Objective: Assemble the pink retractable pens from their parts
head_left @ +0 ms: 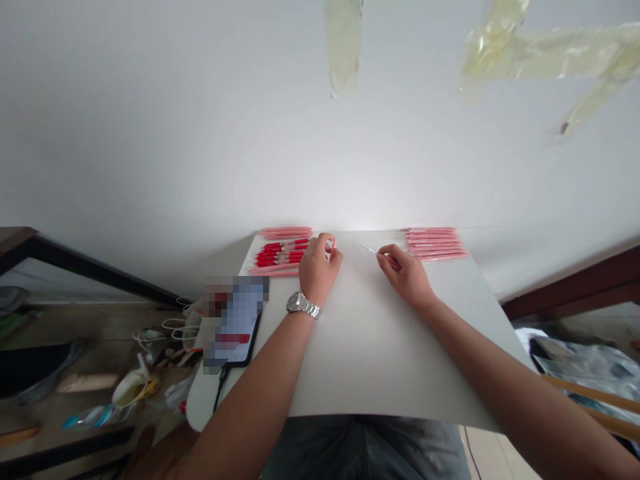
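My left hand (319, 267), with a metal watch on the wrist, is closed around a short pink piece (334, 245) whose kind I cannot make out. Right of it, my right hand (407, 275) pinches a slim stick with a thin white tip (370, 249) pointing left; its reddish rear part lies within the fingers. Red pens (280, 256) lie in a row just left of my left hand. Slim pink sticks (286, 233) lie behind these pens, and more pink sticks (273, 271) in front. A larger stack of pink sticks (435, 244) lies beyond my right hand.
The white table (380, 360) stands against a white wall (320, 147) with yellowed tape (344, 47). A phone (240, 320) with a cable lies at the table's left edge. Clutter on the floor and a dark frame (100, 267) are to the left; plastic bags (585, 360) are at right.
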### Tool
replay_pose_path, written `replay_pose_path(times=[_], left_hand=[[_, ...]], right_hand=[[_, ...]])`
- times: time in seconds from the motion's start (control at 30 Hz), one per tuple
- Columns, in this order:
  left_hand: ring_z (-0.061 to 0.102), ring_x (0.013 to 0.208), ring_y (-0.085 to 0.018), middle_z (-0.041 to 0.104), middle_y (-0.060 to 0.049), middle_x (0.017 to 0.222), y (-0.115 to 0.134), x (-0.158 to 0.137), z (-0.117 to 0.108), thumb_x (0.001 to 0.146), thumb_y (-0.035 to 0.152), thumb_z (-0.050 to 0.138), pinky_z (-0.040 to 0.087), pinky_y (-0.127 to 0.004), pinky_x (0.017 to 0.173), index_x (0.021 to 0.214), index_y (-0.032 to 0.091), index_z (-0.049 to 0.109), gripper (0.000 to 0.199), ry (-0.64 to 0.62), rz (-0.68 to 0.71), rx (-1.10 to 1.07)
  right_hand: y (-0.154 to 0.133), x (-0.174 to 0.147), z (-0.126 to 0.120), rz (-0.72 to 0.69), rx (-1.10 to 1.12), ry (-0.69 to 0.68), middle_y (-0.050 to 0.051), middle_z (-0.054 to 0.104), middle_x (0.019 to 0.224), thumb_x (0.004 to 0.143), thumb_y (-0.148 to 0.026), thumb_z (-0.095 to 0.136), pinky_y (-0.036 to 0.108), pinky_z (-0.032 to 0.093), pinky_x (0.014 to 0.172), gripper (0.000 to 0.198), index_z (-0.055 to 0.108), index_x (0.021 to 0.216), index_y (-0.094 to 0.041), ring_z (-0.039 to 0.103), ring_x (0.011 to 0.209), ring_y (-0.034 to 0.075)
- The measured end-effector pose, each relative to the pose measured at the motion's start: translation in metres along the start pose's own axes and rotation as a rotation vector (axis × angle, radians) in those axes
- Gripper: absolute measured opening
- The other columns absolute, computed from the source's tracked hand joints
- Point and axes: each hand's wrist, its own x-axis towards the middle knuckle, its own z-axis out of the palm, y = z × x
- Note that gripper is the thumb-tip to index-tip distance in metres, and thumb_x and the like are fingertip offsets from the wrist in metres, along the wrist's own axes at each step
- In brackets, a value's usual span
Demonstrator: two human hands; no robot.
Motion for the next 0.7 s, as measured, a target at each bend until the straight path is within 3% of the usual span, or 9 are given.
replay_pose_path(times=[0.17,0.4,0.7], left_hand=[[0.057,0.075,-0.022,0.062,-0.002,0.081,-0.0062,-0.0002,0.0015,0.079,0.012,0.067,0.037,-0.032,0.068,0.096,0.026,0.06,0.022,-0.044,0.033,0.173],[0.061,0.083,-0.023,0.066,-0.001,0.086,-0.0011,-0.0013,-0.0005,0.085,0.017,0.062,0.039,-0.034,0.074,0.097,0.026,0.057,0.015,-0.159,0.028,0.409],[0.062,0.094,-0.027,0.07,-0.006,0.097,0.0027,-0.0022,-0.0002,0.089,0.023,0.061,0.039,-0.038,0.079,0.108,0.025,0.059,0.018,-0.161,0.011,0.483]], right_hand=[[0.0001,0.0,0.0,-0.003,0.005,0.0,0.0,0.066,0.075,0.099,-0.044,0.054,0.026,0.039,0.062,0.023,0.066,0.1,-0.024,0.056,0.064,0.014],[0.0002,-0.0003,0.0013,0.01,0.01,-0.009,-0.001,0.065,0.075,0.098,-0.043,0.055,0.025,0.038,0.062,0.022,0.066,0.1,-0.023,0.055,0.064,0.013],[-0.0008,-0.0008,0.0005,0.016,0.003,-0.014,-0.001,0.065,0.075,0.098,-0.043,0.055,0.025,0.037,0.061,0.022,0.066,0.099,-0.024,0.055,0.063,0.013]])
